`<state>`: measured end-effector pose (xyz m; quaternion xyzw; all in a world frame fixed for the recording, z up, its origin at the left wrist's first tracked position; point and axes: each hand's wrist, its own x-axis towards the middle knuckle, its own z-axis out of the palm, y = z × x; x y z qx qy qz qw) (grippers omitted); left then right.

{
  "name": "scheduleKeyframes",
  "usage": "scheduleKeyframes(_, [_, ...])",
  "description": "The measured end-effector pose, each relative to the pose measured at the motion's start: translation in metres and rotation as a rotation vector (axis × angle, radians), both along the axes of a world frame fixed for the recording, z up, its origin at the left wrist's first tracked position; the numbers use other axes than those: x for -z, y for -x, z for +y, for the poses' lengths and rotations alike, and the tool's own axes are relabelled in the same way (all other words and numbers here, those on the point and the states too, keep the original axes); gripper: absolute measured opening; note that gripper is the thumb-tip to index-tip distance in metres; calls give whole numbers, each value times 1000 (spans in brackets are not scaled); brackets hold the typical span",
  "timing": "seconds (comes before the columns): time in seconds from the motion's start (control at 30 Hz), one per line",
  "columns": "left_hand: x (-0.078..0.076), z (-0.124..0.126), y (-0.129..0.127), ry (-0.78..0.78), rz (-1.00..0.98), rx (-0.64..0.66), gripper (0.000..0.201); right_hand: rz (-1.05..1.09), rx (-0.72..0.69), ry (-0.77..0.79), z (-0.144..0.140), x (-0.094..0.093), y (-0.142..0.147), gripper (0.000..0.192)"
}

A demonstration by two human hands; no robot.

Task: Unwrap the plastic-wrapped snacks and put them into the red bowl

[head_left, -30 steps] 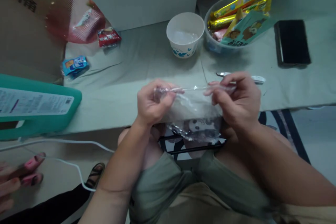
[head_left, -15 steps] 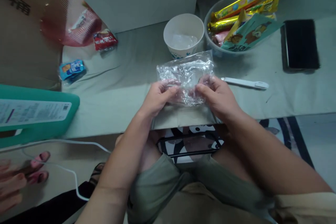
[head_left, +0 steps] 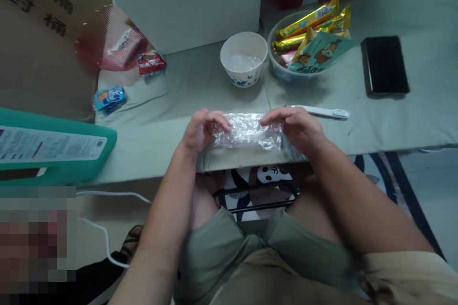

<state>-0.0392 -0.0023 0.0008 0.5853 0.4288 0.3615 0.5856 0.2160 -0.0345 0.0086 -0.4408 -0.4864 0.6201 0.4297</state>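
Note:
A crinkled clear plastic bag (head_left: 246, 133) lies near the table's front edge, now a narrow, folded-looking strip. My left hand (head_left: 203, 128) has its curled fingers on the bag's left end, the thumb mostly hidden. At the other end, my right hand (head_left: 302, 126) presses its fingertips on the bag's upper edge. Behind the bag stands a white paper cup (head_left: 244, 78) with some clear plastic inside. A slim white tool (head_left: 327, 112), its exact kind unclear, lies just beyond my right hand.
A clear tub (head_left: 277, 69) of snack packets stands beside the cup. A black rectangular device (head_left: 385, 66) lies at right. Red (head_left: 150, 64) and blue (head_left: 109, 98) packets lie at left, near a cardboard box (head_left: 46, 57) and a green jug (head_left: 103, 145).
The plastic bag has gone from a broad, raised sheet to a narrower strip lower on the table. My fingers have shifted to its upper edge. The camera view has moved slightly.

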Motion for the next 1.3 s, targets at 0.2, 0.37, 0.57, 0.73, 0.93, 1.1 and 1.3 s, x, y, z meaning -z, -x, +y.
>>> scheduleKeyframes(0.2, [15, -1, -2, -412, 292, -436, 31, -211, 85, 39, -1, 6, 11, 41])
scheduleKeyframes(0.37, [5, -23, -32, -853, 478, -450, 14, -262, 70, -28, -3, -1, 21, 22])
scheduleKeyframes(0.57, [6, -27, -52, -529, 326, -85, 53, -81, 28, 57, -3, -5, 23, 23])
scheduleKeyframes(0.73, [6, -16, -54, -211, 161, -53, 41, 155, 35, 131, 3, -4, 23, 33])
scheduleKeyframes(0.93, [12, 3, -42, -173, 130, -492, 25, -9, 203, 67, 14, 1, 21, 25])
scheduleKeyframes(1.1, [4, 7, -19, -439, 218, -840, 20, -88, 250, 23, 19, 6, 19, 20])
scheduleKeyframes(1.3, [-59, 45, -47, -760, 503, -807, 35, -59, 230, -46, 28, 0, 28, 16])
